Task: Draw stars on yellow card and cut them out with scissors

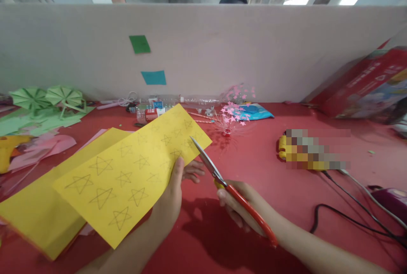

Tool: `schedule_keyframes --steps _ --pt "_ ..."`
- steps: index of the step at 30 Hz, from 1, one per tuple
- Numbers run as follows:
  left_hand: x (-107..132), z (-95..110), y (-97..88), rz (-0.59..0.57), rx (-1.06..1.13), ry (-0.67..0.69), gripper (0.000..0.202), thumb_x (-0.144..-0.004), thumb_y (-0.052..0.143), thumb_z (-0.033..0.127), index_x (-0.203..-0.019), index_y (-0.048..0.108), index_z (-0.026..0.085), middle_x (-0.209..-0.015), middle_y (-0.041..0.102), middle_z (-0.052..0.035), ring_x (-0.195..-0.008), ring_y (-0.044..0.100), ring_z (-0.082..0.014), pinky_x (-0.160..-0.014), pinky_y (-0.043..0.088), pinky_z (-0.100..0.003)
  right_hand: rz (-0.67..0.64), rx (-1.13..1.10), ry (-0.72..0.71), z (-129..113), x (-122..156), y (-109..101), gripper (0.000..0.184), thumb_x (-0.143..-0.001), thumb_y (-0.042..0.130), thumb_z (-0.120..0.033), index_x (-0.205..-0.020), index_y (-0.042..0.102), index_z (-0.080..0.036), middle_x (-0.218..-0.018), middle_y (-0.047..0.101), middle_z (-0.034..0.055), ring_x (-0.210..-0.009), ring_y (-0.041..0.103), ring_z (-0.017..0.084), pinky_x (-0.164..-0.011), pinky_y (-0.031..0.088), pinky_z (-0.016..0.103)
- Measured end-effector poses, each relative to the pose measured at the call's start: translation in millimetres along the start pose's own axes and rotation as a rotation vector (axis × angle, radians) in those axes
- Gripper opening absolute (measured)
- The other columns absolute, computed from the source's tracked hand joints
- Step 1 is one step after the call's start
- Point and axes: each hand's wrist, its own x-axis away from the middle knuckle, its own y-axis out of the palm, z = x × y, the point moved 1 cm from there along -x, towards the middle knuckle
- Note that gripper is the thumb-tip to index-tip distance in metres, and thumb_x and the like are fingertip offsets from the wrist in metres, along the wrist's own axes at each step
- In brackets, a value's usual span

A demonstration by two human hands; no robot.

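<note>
My left hand (173,181) grips the lower right edge of a yellow sheet of paper (149,202), thumb on top, fingers beneath. Several stars are drawn in pencil across the sheet, which is held above the table. In my right hand (244,202) is a pair of scissors (248,208) with red handles. Its blades point up and left, and the tips lie over the right end of the sheet near a drawn star. The blades look nearly closed. Whether the paper runs between them I cannot tell.
More yellow paper (28,206) lies at left on the red table (210,248), near pink scraps (54,147) and green folded-paper pieces (63,98). Behind stand a pink star decoration (233,113), plastic bottles (152,115) and a blue packet (259,112). A yellow power strip (282,147) and cables are at right.
</note>
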Motion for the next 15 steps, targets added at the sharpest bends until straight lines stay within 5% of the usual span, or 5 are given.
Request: schedule_keyframes --steps 7,15 --pt "0.1 -2.4 0.1 -0.051 -0.037 -0.029 0.050 -0.087 0.043 0.059 -0.078 0.067 0.017 -0.079 0.072 -0.0055 -0.072 0.063 -0.0170 -0.065 0.046 -0.028 -0.003 0.055 -0.088 -10.1 3.3 -5.8 0.056 -0.075 0.046 -0.074 -0.063 0.040 -0.020 -0.047 0.042 -0.0057 -0.039 0.037 0.006 -0.038 0.028 0.018" --pt "-3.9 -8.3 -3.7 0.004 0.116 -0.072 0.041 -0.087 0.050 0.053 -0.078 0.066 0.017 -0.081 0.072 -0.0052 -0.075 0.061 -0.0161 -0.066 0.045 -0.027 0.023 0.039 0.041 -7.0 -0.8 -2.4 0.050 -0.077 0.045 -0.070 -0.066 0.042 -0.021 -0.038 0.040 -0.0084 -0.029 0.031 0.005 -0.031 0.026 0.017"
